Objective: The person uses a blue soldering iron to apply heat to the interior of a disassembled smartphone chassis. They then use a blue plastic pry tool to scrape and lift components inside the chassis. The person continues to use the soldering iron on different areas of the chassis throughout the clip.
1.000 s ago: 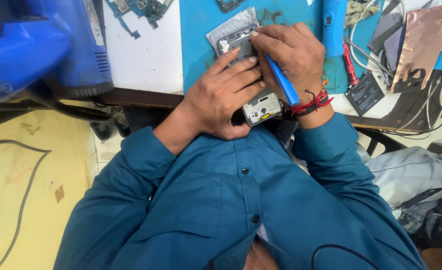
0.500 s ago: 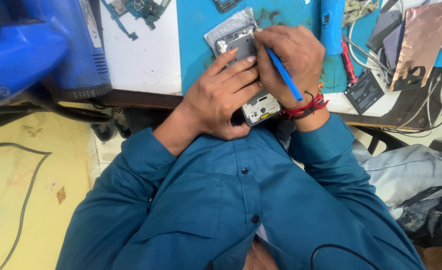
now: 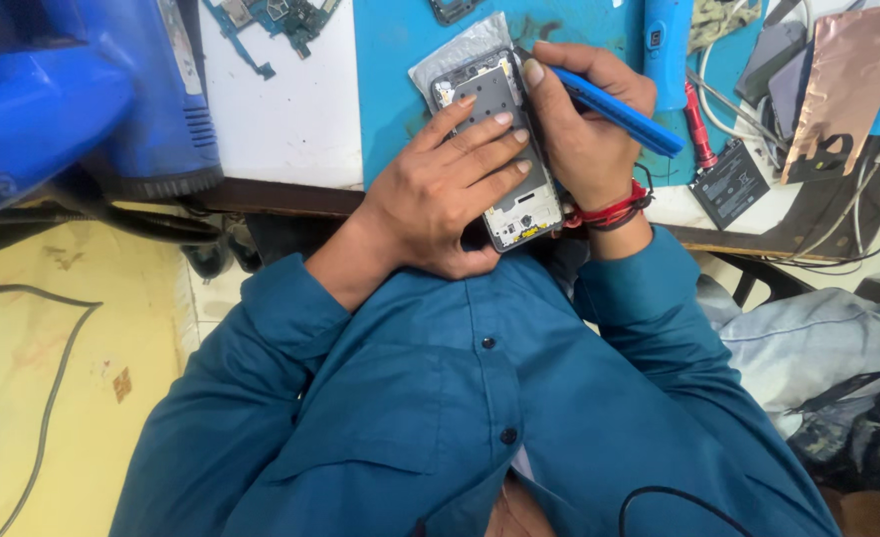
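An opened phone (image 3: pixel 500 119) with its back cover off lies at the near edge of a blue work mat (image 3: pixel 400 60), on a clear plastic bag (image 3: pixel 457 55). My left hand (image 3: pixel 450 194) lies flat over the phone's lower half, fingers spread across it and holding it down. My right hand (image 3: pixel 584 124) grips a blue screwdriver (image 3: pixel 619 111) like a pen. Its tip points at the phone's top right corner, and my thumb hides the tip. Red and black threads (image 3: pixel 611 212) ring my right wrist.
A blue hot-air tool (image 3: pixel 72 99) sits at the left table edge. A circuit board (image 3: pixel 281 18) lies at the top. To the right are a red-handled tool (image 3: pixel 698 124), a small black battery (image 3: pixel 730 184), a copper-coloured sheet (image 3: pixel 843 80) and cables (image 3: pixel 858 224). Below the table is yellow floor (image 3: pixel 52 398).
My right hand has shifted up along the phone's right side, bringing the blue screwdriver to the top corner. My left hand stays pressed on the phone.
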